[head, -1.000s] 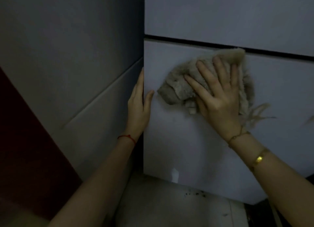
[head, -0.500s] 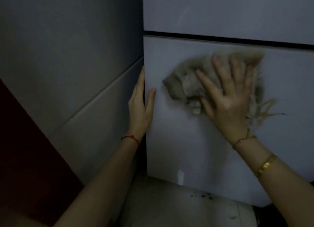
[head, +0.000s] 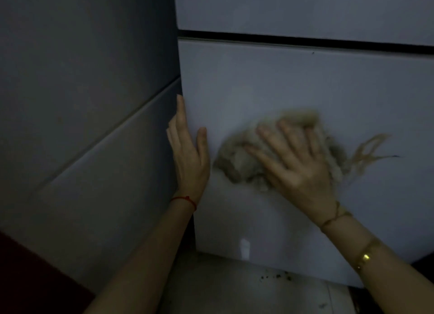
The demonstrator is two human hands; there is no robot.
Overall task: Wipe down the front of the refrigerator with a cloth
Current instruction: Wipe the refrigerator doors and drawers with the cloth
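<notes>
The white refrigerator's lower door point(head: 281, 83) fills the middle and right of the dim head view, with a dark gap separating it from the upper door point(head: 293, 8). My right hand point(head: 296, 168) lies flat with spread fingers on a frayed beige cloth point(head: 237, 161), pressing it against the lower door; loose threads trail to the right. My left hand point(head: 187, 154) grips the door's left edge, thumb on the front, fingers around the side.
The refrigerator's grey side panel point(head: 89, 102) runs off to the left. Below the door lies a pale tiled floor point(head: 246, 290) with dark specks. A dark red surface point(head: 28, 278) sits at the bottom left corner.
My right hand and the cloth have slid down the lower door from just under the gap to its middle. My left hand stays on the door's edge.
</notes>
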